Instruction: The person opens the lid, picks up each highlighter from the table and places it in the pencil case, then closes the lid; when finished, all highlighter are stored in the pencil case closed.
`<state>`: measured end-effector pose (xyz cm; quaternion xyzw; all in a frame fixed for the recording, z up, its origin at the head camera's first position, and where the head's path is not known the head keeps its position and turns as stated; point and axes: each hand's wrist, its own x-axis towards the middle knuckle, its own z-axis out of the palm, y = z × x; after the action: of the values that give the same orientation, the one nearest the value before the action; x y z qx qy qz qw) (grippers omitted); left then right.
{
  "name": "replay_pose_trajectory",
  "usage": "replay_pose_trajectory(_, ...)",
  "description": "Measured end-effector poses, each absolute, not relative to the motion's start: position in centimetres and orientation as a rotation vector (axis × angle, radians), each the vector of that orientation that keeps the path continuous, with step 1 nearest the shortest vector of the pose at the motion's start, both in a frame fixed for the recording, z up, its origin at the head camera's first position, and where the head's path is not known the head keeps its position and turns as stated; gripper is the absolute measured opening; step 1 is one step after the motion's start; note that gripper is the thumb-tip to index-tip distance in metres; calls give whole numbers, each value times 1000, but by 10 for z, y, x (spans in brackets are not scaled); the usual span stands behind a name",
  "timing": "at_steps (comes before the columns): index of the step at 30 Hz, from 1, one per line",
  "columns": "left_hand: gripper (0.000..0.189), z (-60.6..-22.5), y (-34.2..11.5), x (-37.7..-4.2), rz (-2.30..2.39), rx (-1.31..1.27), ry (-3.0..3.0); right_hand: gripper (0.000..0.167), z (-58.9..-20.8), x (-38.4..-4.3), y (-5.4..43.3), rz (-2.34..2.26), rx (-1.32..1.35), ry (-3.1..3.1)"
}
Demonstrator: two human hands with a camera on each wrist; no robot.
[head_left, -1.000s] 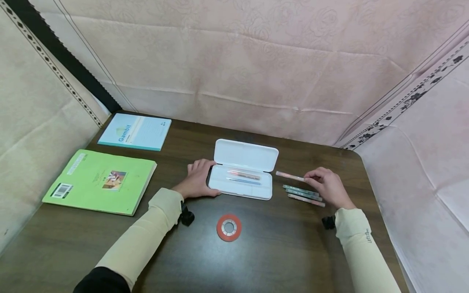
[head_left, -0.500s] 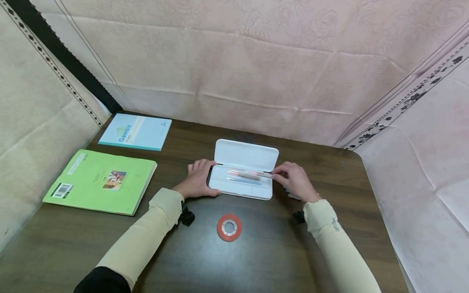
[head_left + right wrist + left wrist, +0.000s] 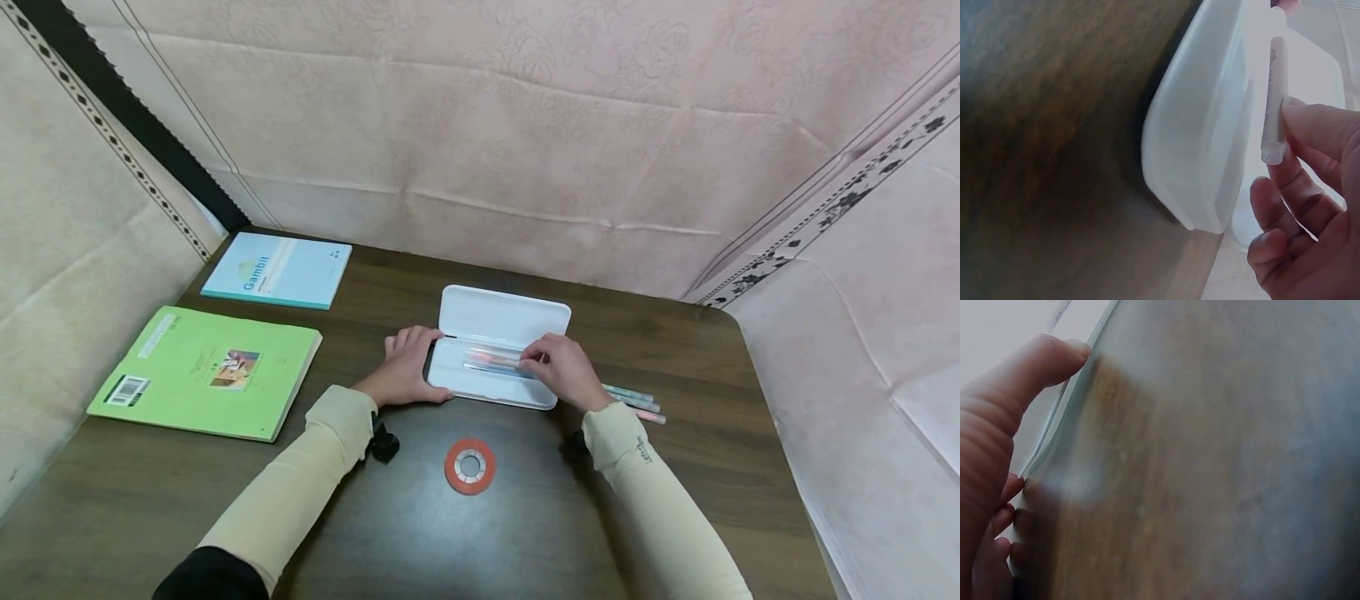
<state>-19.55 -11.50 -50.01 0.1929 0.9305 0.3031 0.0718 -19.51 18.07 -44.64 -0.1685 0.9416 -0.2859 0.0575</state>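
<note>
A white pencil case [image 3: 457, 385] lies on the table with its lid [image 3: 502, 318] raised at the back. My left hand [image 3: 405, 367] grips the case's left end, thumb along the front edge, as the left wrist view also shows. Over the tray, my right hand [image 3: 562, 367] pinches a pale pen [image 3: 1276, 87] near its clear end, between thumb and fingers. Beneath it, a few slim pens lie lengthwise in the tray, partly hidden by that hand. Several more pens [image 3: 633, 395] rest on the table right of the case, partly behind the right wrist.
An orange tape roll [image 3: 449, 467] lies on the table [image 3: 525, 508] in front of the case. To the left are a green book [image 3: 187, 383] and, behind it, a light blue book [image 3: 300, 271]. Pale patterned cloth [image 3: 480, 167] encloses the table's back and sides.
My right hand has carried the pen leftward from beside the loose pens to over the open case. The left hand and the case have stayed in place.
</note>
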Motion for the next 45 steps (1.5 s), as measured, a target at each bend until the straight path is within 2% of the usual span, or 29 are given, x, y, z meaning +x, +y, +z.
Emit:
replay_pose_trajectory(18,98,-502,-113,-196,914,589,2800,10,-445,-191,199,-896,-452,2863)
replay_pose_trajectory(26,98,-500,-114,-195,920,587,2795,12,-445,-182,249,-888,-429,2987)
replay_pose_trajectory(35,99,-501,-115,-196,899,578,2800,13,-444,-165,308,-876,-289,3051)
replay_pose_trajectory(45,99,-501,-114,-196,904,582,2802,13,-456,-155,352,-701,-216,3020)
